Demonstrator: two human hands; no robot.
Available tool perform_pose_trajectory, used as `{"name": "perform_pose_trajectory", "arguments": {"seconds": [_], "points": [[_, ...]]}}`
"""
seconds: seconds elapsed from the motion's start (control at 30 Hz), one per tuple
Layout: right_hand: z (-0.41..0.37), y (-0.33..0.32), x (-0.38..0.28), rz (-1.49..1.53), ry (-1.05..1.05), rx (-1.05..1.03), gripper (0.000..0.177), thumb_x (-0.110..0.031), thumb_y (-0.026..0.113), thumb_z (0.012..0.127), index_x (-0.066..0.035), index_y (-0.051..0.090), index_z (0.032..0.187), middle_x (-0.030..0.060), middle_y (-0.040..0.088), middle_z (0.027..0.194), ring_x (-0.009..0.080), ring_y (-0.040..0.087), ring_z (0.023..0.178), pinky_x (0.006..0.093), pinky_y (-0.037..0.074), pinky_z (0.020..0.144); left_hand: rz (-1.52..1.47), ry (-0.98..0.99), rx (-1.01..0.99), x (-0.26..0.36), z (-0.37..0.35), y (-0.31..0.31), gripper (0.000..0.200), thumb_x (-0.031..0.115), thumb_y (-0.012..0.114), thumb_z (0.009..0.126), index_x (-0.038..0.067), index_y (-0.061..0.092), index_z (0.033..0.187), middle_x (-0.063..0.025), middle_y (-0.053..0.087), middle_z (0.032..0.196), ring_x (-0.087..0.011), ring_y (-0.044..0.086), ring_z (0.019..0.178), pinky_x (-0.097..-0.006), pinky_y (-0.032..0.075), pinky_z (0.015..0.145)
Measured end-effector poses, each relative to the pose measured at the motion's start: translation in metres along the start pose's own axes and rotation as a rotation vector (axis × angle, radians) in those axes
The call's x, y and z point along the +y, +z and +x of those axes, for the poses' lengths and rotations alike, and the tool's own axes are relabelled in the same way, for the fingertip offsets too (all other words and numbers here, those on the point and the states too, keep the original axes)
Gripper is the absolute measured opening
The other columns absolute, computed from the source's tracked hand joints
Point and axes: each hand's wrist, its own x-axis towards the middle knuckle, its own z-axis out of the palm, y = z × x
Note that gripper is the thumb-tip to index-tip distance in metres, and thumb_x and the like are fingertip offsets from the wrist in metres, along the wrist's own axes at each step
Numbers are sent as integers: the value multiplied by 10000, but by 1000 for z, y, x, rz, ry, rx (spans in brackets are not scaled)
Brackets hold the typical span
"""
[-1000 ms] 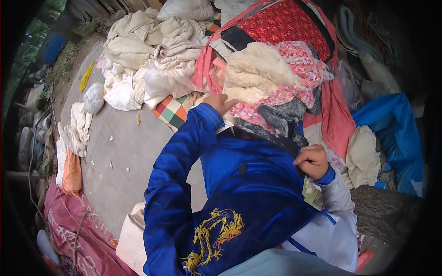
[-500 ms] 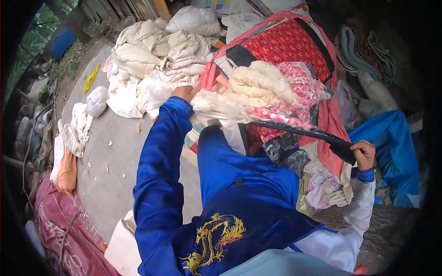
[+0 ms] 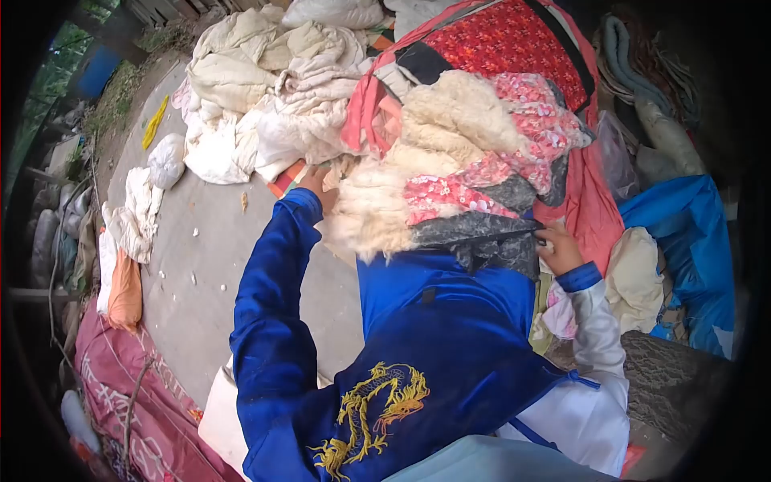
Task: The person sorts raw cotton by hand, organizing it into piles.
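Across my lap and the pile in front lies a torn piece of padded cloth, with pink-red floral fabric (image 3: pixel 452 195), dark grey fabric (image 3: pixel 470 230) and fluffy cream wadding (image 3: pixel 368 210) showing. My left hand (image 3: pixel 323 185) is closed at the left edge of the wadding, its fingertips partly hidden. On the other side, my right hand (image 3: pixel 560 247) pinches the edge of the dark grey fabric. More cream wadding is heaped on the cloth beyond my hands. Behind it spreads a red floral cloth (image 3: pixel 506 52) with a black border, on pink fabric (image 3: pixel 580 193).
Cream and white padding (image 3: pixel 233 80) is heaped at the back left. A small white bundle (image 3: pixel 166 161) and a yellow strip (image 3: pixel 155 122) lie on the grey ground (image 3: pixel 209 233). Blue sheeting (image 3: pixel 683 233) is at right; a maroon printed sack (image 3: pixel 132 394) lies at front left.
My right hand has moved left and inward, bringing the dark strip from stretched out at the right to bunched over my lap. The wadding by my left hand now hangs lower and spreads wider.
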Motion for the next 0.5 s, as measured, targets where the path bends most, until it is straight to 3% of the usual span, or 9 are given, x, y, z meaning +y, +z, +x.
{"name": "perform_pose_trajectory", "arguments": {"seconds": [0.03,0.07,0.1,0.17,0.2,0.27,0.37,0.47,0.5], "points": [[4,16,-36,240,135,-138,245,-123,710,782,1,682,990,152,664,969,252,665,791,340,519,680,-26,126,170,3,-13,-1,488,288,713,795,40,584,1195,-228,581,1236,-393,571,1112,-430,466,936],[2,45,-58,594,242,-268,197,-183,691,858,1,687,929,76,664,768,129,608,590,272,478,541,-145,154,269,21,-27,-14,430,239,714,793,25,592,1146,-219,600,1174,-395,579,1071,-427,470,907],[7,57,-92,758,346,-424,227,-234,661,906,-8,687,898,43,650,704,93,563,526,248,459,499,-267,190,372,47,-39,-33,373,190,715,791,10,600,1097,-210,620,1112,-397,587,1031,-425,474,879],[16,102,-119,976,407,-566,294,-290,628,939,1,659,908,49,646,722,82,544,504,233,421,449,-257,289,394,90,-79,-41,286,163,729,775,26,615,1000,-161,631,966,-358,598,910,-411,465,812],[27,121,-125,1066,437,-620,415,-390,573,964,18,640,931,51,636,734,82,534,494,232,410,436,-284,414,368,115,-95,-50,330,159,747,759,32,612,1033,-171,614,1003,-354,593,933,-404,471,810],[48,141,-147,1326,644,-584,504,-468,513,976,21,622,917,50,619,746,90,520,483,236,386,415,-227,528,274,147,-117,-50,539,360,776,729,53,602,1136,-175,585,1113,-350,557,1049,-431,436,912],[73,164,-155,1449,926,-438,552,-521,505,962,13,612,880,40,583,672,99,499,463,248,365,397,-67,558,248,183,-119,-41,647,437,753,727,84,562,1235,-179,572,1165,-351,535,1108,-438,410,969],[68,178,-142,1139,824,-336,554,-536,543,937,7,603,848,38,552,595,108,484,446,258,353,392,-21,657,237,186,-112,-16,668,373,739,732,129,522,1314,-155,594,1070,-337,571,1030,-428,453,902],[63,169,-146,1123,762,-256,538,-530,559,931,0,603,846,39,548,579,109,480,439,258,354,393,-20,663,67,176,-110,0,654,334,730,732,141,519,1320,-142,594,1021,-328,581,986,-423,466,861]]}}
